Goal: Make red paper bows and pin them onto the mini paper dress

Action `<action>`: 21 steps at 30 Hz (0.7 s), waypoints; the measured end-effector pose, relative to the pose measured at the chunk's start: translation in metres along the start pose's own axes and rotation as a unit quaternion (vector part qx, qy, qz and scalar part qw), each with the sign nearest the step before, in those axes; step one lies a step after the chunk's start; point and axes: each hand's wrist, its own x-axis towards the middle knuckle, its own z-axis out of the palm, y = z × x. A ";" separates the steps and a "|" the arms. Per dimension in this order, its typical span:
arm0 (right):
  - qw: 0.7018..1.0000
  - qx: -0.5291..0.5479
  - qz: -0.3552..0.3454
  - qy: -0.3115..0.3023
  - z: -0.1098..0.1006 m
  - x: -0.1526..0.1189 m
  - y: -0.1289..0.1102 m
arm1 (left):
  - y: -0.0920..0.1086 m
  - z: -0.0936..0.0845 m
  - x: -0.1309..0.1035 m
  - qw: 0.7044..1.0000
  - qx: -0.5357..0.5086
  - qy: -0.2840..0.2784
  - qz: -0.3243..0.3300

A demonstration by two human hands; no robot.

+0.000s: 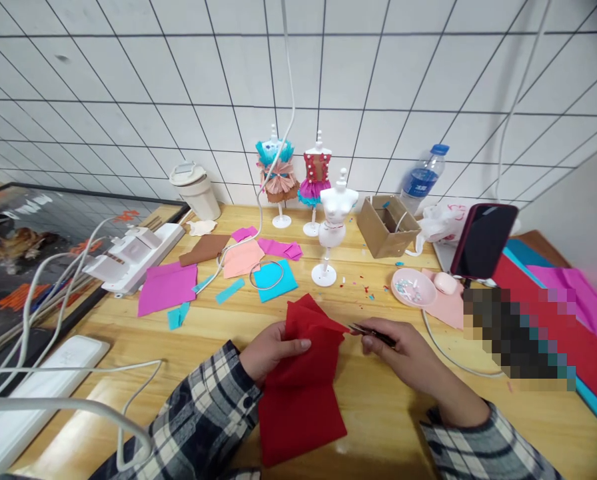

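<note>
My left hand [278,348] grips a folded piece of red crepe paper [303,400], thumb on top, above the table's front part. The sheet hangs down toward me and has a crease across its middle. In my right hand [403,347] is a pair of small dark scissors [378,333], with the blade tips at the right corner of the red paper. Whether the blades are apart cannot be made out. Beyond my hands stands a bare white mini dress form [334,223]. Two others, a blue-and-pink dressed form [277,173] and a red-and-magenta dressed form [317,177], stand behind it.
Paper pieces, including a magenta sheet [167,288] and a blue square [283,283] under a metal ring [266,275], lie left of centre. A pink dish [403,293] of beads, a cardboard box [378,237] and a phone [486,240] are rightward. White cables cross the left side.
</note>
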 end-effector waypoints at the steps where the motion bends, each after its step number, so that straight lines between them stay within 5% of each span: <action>1: 1.000 0.005 0.002 -0.006 -0.001 -0.002 -0.004 | -0.001 0.001 0.000 1.000 0.007 0.006 0.005; 6: 0.994 -0.098 0.031 0.026 0.013 -0.004 -0.020 | -0.003 0.005 0.002 0.998 0.059 0.011 0.034; 11: 0.944 -0.311 0.075 0.075 0.034 0.002 -0.023 | -0.003 0.007 0.004 0.990 0.115 0.000 0.077; 21: 0.940 -0.322 0.056 0.099 0.050 0.005 -0.028 | -0.010 0.005 0.004 0.971 0.200 0.036 0.128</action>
